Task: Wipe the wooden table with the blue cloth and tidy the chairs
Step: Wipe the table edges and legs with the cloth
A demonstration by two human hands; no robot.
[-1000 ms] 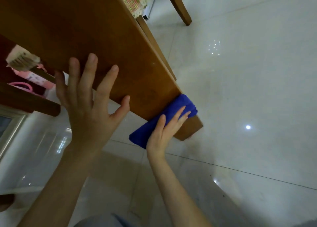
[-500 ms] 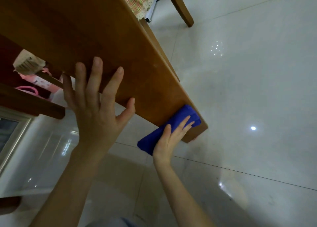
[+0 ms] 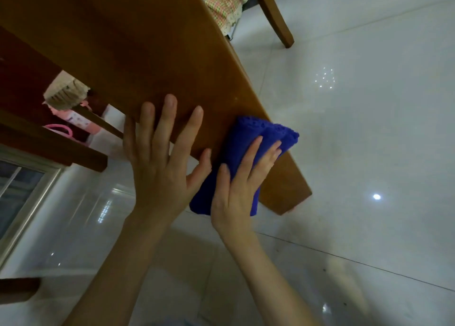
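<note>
Right hand (image 3: 236, 185) was flat on the blue cloth (image 3: 258, 131), just right of the frame's centre. Its fingers (image 3: 253, 153) lay straight and a little spread, nothing curled round the fabric, pressing it onto the wood. The cloth was folded into a thick pad. Its upper end sat on the wooden table (image 3: 152, 45) near the edge, and its lower end hung past the table's near edge below the palm.

Left hand (image 3: 160, 168) was right beside it, at centre frame! Palm down, all fingers long and fanned apart, fingertips resting on the tabletop, gripping nothing. Its thumb (image 3: 203, 163) pointed toward the cloth and lay just beside it; whether the two touched, I couldn't tell.

The tabletop ran as a broad brown band from the upper left down to a corner at lower right, just past the cloth.

Farther out, glossy white floor tiles (image 3: 369, 133) filled the right side and the bottom, dotted with bright light spots. At the top edge a checked cushion (image 3: 226, 3) with a lacy border showed beyond the table, with a curved wooden chair leg (image 3: 273, 13) beside it. At the left, dark wooden chair rails (image 3: 51, 148) crossed the frame, a pale fringed cushion (image 3: 65, 94) and something pink (image 3: 61, 130) showing between them. A window frame (image 3: 27, 197) stood at lower left.
</note>
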